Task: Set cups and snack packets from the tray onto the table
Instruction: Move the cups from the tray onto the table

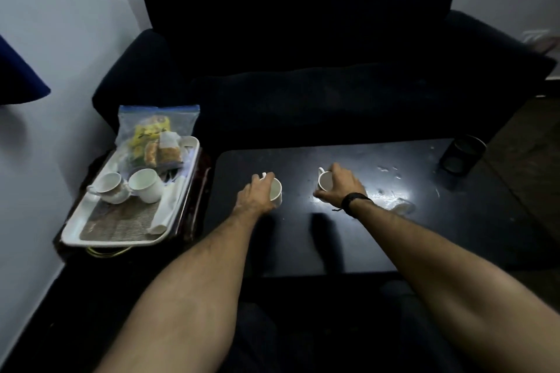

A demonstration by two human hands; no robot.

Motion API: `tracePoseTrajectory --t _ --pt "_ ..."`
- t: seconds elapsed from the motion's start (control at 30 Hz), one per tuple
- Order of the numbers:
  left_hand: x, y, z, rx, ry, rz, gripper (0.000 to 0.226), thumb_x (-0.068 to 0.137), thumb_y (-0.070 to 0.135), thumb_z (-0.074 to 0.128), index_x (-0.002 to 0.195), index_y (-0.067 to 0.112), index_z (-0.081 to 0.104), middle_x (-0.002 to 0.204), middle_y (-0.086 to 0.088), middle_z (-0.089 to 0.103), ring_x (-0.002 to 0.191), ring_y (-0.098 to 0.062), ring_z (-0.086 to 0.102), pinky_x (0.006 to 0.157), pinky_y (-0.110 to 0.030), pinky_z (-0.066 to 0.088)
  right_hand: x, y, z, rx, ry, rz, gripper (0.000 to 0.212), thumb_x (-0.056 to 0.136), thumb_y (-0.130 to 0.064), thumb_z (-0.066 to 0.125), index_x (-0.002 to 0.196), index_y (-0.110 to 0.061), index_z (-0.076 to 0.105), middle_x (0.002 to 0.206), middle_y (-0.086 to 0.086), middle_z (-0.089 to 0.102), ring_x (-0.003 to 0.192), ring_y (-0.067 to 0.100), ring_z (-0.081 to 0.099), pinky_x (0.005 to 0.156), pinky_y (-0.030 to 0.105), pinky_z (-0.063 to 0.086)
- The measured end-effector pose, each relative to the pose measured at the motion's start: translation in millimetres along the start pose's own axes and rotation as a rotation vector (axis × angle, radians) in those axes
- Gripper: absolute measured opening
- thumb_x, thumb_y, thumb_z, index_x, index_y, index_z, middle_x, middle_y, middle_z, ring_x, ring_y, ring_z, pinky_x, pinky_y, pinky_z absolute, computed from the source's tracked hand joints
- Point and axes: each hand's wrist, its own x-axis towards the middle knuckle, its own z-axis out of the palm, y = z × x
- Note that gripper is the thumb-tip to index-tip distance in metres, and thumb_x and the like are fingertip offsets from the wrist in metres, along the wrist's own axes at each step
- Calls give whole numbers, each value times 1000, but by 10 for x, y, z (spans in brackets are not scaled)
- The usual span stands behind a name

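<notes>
Hands both on cups: left hand (pixel 257 195) wraps a white ceramic cup (pixel 276 192) from above, right hand (pixel 338 186) grips a second white ceramic cup (pixel 325 181). Both cups upright on the black glossy table (pixel 394 236), near each other but apart. White plastic tray (pixel 100 238) sits left of the table, holding two more white cups (pixel 145 185) tilted on their sides, touching, plus a clear zip bag of snack packets (pixel 157 136) at its far end. Dark cylindrical container (pixel 462 154) at the table's far right corner.
</notes>
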Motion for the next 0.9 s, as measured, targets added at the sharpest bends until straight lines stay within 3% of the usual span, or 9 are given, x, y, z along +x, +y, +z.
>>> tracePoseTrajectory --t 0.2,0.9 --pt "205 205 269 32 -66 10 69 82 27 71 141 30 36 129 -12 43 117 -36 56 92 -45 46 130 237 239 -36 -15 69 72 67 -53 79 119 -16 45 120 11 57 106 33 61 83 38 48" --pt "484 380 519 -21 -124 32 72 81 20 72 143 34 36 130 -12 41 119 -36 53 97 -46 48 289 408 427 -67 -42 189 74 72 -48 78 125 -12 41 127 14 55 113 35 58 84 40 50"
